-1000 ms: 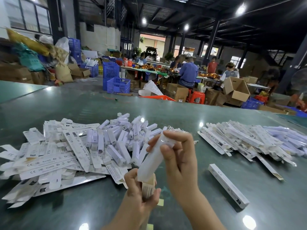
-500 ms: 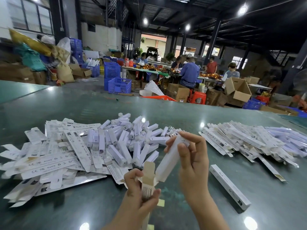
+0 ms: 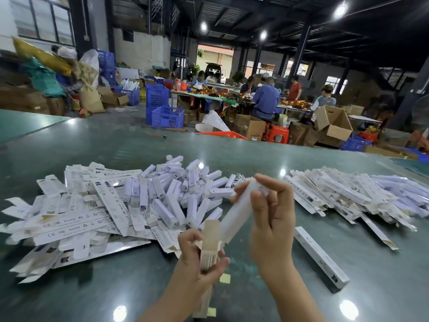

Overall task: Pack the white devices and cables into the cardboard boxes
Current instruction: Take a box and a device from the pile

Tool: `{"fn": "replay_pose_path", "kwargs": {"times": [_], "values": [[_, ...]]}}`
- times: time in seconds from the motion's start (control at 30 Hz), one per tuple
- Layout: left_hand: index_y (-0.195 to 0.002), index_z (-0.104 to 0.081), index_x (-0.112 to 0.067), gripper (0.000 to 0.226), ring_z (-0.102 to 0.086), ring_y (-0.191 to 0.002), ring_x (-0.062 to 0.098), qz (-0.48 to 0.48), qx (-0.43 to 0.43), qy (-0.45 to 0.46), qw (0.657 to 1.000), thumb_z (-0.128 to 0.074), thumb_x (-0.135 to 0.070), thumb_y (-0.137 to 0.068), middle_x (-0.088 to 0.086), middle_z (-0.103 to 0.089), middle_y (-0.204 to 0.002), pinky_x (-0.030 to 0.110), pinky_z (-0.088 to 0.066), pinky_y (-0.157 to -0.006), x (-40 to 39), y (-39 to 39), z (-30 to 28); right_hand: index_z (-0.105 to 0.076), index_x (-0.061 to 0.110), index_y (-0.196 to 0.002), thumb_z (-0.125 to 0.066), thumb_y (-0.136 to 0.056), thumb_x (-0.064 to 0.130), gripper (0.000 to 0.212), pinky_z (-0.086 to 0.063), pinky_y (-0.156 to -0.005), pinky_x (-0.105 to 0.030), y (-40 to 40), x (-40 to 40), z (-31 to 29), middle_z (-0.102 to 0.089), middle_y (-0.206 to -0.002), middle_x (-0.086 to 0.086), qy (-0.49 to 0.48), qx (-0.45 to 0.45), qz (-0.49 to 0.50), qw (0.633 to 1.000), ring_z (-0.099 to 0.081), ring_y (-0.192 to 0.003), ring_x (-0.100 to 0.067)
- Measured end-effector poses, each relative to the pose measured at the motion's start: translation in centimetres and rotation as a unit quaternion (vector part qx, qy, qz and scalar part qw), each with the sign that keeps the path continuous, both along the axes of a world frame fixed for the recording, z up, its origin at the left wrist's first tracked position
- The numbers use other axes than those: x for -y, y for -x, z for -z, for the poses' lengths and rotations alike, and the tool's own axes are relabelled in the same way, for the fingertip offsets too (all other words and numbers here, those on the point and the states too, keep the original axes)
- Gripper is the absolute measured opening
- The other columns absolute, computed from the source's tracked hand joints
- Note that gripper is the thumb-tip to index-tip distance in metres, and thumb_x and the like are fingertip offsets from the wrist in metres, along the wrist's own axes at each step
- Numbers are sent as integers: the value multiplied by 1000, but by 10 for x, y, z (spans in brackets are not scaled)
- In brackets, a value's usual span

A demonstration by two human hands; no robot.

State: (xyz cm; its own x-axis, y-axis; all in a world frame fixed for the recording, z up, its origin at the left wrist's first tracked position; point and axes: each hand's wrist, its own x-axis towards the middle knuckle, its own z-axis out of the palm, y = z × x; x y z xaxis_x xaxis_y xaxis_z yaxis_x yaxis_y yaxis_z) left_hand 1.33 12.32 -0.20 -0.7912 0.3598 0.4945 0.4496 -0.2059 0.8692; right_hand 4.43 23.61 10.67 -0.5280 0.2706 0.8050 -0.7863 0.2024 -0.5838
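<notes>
My left hand [image 3: 197, 259] grips a slim cardboard box [image 3: 209, 256] upright, its top flap open. My right hand [image 3: 270, 224] pinches the upper end of a long white device [image 3: 238, 214], which slants down to the left, its lower end at the box's open mouth. Behind them on the table lies a heap of loose white devices [image 3: 176, 194]. Flat unfolded boxes [image 3: 69, 219] are piled to the left.
A closed packed box [image 3: 321, 256] lies on the green table [image 3: 116, 149] right of my hands. A big pile of packed boxes [image 3: 359, 194] sits at the right. Beyond the table, people work among blue crates [image 3: 166, 116] and cardboard cartons [image 3: 332, 126].
My right hand has swung the white device from nearly upright to a slant, its top now further right. The box's top flap has come into view, standing open in my left hand.
</notes>
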Motion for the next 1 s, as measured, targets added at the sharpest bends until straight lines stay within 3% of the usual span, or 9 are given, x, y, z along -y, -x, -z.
{"fn": "replay_pose_path", "kwargs": {"times": [0.13, 0.3, 0.4, 0.63, 0.8, 0.87, 0.93, 1.0], "values": [[-100, -27, -44, 61, -60, -70, 6, -5, -13, 14, 1000, -68, -3, -80, 2, -61, -83, 20, -52, -66, 0, -2, 0, -54, 36, -103, -46, -91, 18, 23, -53, -70, -32, 1, 13, -1, -67, -90, -4, -16, 15, -52, 998, -65, -76, -20], [-99, -25, -42, 54, -56, -67, 8, -8, -20, -2, 1000, -65, -10, -80, -7, -62, -88, 23, -47, -59, 1, -2, 0, -53, 32, -104, -47, -92, 21, 17, -53, -72, -37, 6, 10, 9, -66, -90, -2, -23, 49, -48, 997, -64, -76, -21], [-100, -24, -40, 52, -55, -65, 4, -2, -18, -2, 1000, -66, -19, -78, -9, -61, -90, 19, -45, -58, 1, -2, 1, -54, 38, -104, -48, -93, 24, 19, -54, -71, -38, 7, 6, 8, -67, -91, 0, -54, 56, -35, 996, -65, -77, -20], [-99, -26, -50, 60, -57, -60, 0, -17, -12, 15, 1000, -66, -14, -74, -14, -65, -84, 14, -46, -55, -2, -3, 1, -54, 48, -102, -53, -90, 43, 12, -54, -75, -40, 5, 9, 6, -68, -94, 4, -94, 86, -45, 991, -68, -84, -15], [-98, -28, -49, 61, -57, -58, 3, -20, -6, 0, 1000, -66, -9, -72, -12, -66, -82, 17, -46, -55, -2, -3, 1, -54, 52, -94, -53, -86, 40, 14, -54, -77, -45, 7, 12, 9, -69, -90, 6, -91, 154, -38, 983, -67, -83, -15], [-97, -29, -49, 60, -59, -59, 6, -27, 4, -4, 1000, -66, -9, -71, -10, -66, -83, 20, -47, -55, -2, -2, 1, -55, 48, -96, -54, -86, 41, 12, -52, -83, -33, 7, 9, 15, -68, -95, 10, -143, 182, -17, 973, -64, -92, -14], [-97, -29, -49, 60, -62, -61, 10, -41, 9, -7, 999, -65, -9, -69, -5, -67, -81, 23, -48, -55, -2, -1, 0, -60, 35, -93, -56, -87, 34, 7, -45, -89, -22, 6, 4, 23, -65, -103, 16, -216, 147, 46, 964, -57, -106, -9], [-97, -30, -47, 60, -64, -66, 11, -59, -1, -13, 998, -64, -7, -69, -1, -65, -83, 25, -50, -55, -2, -1, -1, -66, 18, -82, -58, -87, 28, 14, -39, -95, -24, 6, -1, 38, -63, -111, 12, -289, 100, 113, 945, -49, -113, -13]]}}
